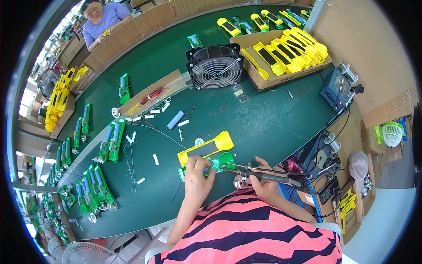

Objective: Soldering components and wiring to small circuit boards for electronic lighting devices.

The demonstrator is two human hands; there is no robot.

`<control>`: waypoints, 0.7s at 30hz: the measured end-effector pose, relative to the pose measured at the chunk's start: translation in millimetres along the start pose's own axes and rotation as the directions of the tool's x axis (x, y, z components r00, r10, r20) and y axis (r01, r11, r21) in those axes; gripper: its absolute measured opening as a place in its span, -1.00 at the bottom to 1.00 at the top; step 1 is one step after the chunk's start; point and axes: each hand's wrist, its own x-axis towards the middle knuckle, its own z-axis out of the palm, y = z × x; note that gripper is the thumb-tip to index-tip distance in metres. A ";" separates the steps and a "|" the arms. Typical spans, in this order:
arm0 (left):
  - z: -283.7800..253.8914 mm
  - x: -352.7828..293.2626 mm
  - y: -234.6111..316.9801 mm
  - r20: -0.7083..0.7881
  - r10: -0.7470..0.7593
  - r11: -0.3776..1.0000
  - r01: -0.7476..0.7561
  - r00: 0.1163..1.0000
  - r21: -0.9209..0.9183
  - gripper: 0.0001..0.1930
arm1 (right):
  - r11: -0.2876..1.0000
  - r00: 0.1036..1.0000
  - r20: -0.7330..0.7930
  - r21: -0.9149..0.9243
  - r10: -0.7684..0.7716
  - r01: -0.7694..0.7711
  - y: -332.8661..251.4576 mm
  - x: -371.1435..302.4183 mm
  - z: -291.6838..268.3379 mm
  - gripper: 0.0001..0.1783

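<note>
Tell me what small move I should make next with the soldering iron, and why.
Perhaps steady the green casing with your left hand, because the soldering iron in your right hand points over it; whether they touch is unclear.

Your worktop (272, 116) looked mostly smooth with a soft sheen — the yellow casing (224, 141) before you was glossy plastic, the fan guard (216, 73) metal wire, the open box (281, 81) matt cardboard, your striped garment (246, 233) cloth.

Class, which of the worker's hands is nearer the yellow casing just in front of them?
Left. The left hand is by the near edge of the yellow casing; the right hand is farther rightward, holding the soldering iron.
</note>
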 end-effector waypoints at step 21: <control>-5.2 -19.0 -11.3 0.005 0.391 0.894 -0.382 0.920 0.234 -0.78 | 0.997 0.999 0.053 -0.078 0.003 0.001 -8.6 10.0 -5.5 -0.83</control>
